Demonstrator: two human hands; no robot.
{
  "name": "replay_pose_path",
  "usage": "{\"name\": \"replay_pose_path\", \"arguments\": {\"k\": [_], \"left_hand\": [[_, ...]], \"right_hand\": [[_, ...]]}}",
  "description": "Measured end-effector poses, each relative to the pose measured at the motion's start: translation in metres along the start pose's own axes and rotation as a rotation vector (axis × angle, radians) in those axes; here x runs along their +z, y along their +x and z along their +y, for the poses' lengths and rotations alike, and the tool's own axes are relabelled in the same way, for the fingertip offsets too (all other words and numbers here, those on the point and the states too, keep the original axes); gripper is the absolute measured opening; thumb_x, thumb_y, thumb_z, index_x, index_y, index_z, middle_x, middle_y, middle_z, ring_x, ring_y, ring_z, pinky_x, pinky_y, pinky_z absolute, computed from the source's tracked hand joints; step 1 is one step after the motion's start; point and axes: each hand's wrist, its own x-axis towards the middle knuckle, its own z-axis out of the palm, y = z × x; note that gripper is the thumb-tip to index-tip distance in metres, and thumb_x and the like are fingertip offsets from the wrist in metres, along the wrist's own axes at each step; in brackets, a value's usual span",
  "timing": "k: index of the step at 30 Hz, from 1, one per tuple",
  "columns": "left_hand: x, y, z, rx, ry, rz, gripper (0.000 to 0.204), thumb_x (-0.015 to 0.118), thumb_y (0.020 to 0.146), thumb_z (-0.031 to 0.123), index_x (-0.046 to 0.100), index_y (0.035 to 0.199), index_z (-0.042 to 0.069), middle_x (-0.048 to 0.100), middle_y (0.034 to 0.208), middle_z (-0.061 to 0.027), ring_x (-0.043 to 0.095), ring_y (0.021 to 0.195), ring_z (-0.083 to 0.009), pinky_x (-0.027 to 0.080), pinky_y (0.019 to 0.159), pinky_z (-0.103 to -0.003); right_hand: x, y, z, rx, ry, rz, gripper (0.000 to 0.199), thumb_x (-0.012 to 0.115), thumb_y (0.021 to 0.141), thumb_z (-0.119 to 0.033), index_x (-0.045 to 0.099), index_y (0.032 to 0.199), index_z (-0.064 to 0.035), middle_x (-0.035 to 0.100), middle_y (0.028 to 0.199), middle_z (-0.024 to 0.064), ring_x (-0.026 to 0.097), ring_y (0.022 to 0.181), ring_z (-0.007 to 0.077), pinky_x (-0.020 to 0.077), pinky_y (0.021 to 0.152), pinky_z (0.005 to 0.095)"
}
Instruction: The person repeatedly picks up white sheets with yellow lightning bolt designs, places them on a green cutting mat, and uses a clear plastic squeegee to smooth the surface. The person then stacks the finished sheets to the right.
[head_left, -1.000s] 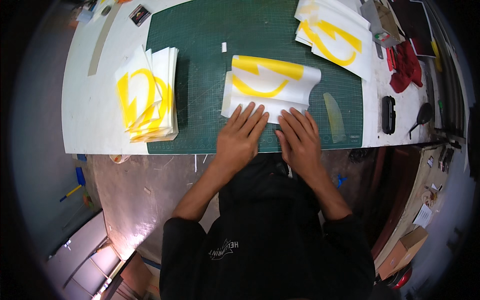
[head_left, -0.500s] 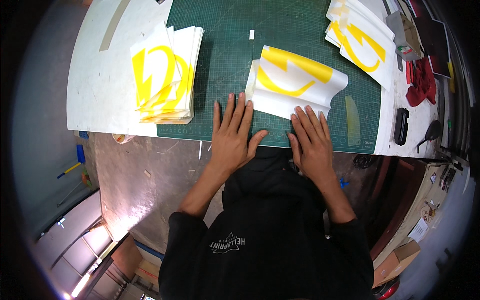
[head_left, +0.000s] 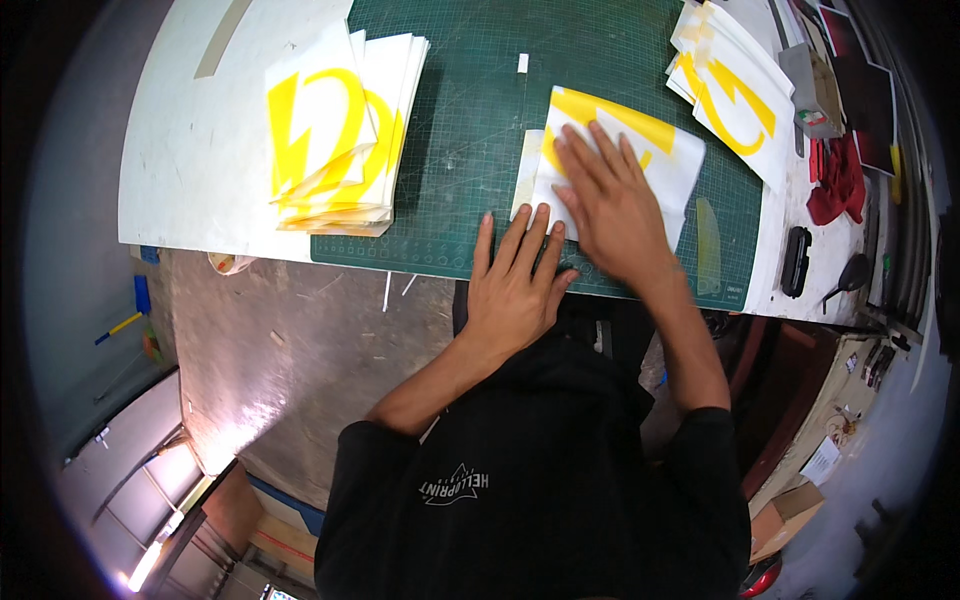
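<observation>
Right hand (head_left: 610, 205) lies flat, fingers spread, palm down on a white sheet with a yellow graphic (head_left: 655, 150); it presses, grasps nothing. The hand covers the middle of the graphic, so its full shape is not readable. The sheet lies on the green cutting mat (head_left: 480, 130), near the mat's front edge. A paler strip (head_left: 524, 172) sticks out at the sheet's left side; cannot tell if it is a second sheet or backing.

Left hand (head_left: 515, 285) is flat too, fingers together and straight, fingertips just touching the sheet's lower left edge, palm over the front edge of the worktop (head_left: 200, 150). It holds nothing.

Stack of similar white and yellow sheets (head_left: 340, 140) sits left, half on the mat, half on the white worktop surface; only the top one is clear, the ones below show as edges. Another fanned pile (head_left: 735, 85) sits at top right, partly cut off by the frame's upper edge.

Right rim is warped and dark: a red cloth (head_left: 835, 185), a small black oblong object (head_left: 796, 262) and a dark scoop-shaped tool (head_left: 850, 275) are there, their details too small to tell. A small white piece (head_left: 522, 63) lies on the mat, kind unclear. The person's black top hides the near worktop edge below the hands.
</observation>
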Motion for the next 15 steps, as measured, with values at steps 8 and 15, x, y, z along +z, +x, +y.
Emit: {"name": "replay_pose_path", "arguments": {"k": [8, 15], "left_hand": [[0.003, -0.001, -0.003, -0.013, -0.024, 0.024, 0.052, 0.076, 0.093, 0.030, 0.067, 0.138, 0.005, 0.057, 0.152, -0.0172, 0.049, 0.146, -0.0339, 0.025, 0.122, -0.066], [-0.002, 0.001, -0.001, -0.015, 0.012, 0.006, 0.049, 0.073, 0.095, 0.033, 0.068, 0.134, 0.003, 0.058, 0.150, -0.0167, 0.049, 0.145, -0.0341, 0.029, 0.120, -0.067]], "right_hand": [[0.004, 0.008, 0.017, 0.002, -0.071, -0.112, 0.064, 0.049, 0.110, -0.043, 0.044, 0.159, -0.0030, 0.040, 0.168, 0.0138, 0.031, 0.158, 0.0374, 0.0180, 0.129, 0.0589], [0.005, 0.014, 0.013, -0.004, -0.110, -0.095, 0.067, 0.048, 0.110, -0.047, 0.043, 0.160, -0.0028, 0.040, 0.169, 0.0128, 0.031, 0.158, 0.0369, 0.0159, 0.129, 0.0617]]}}
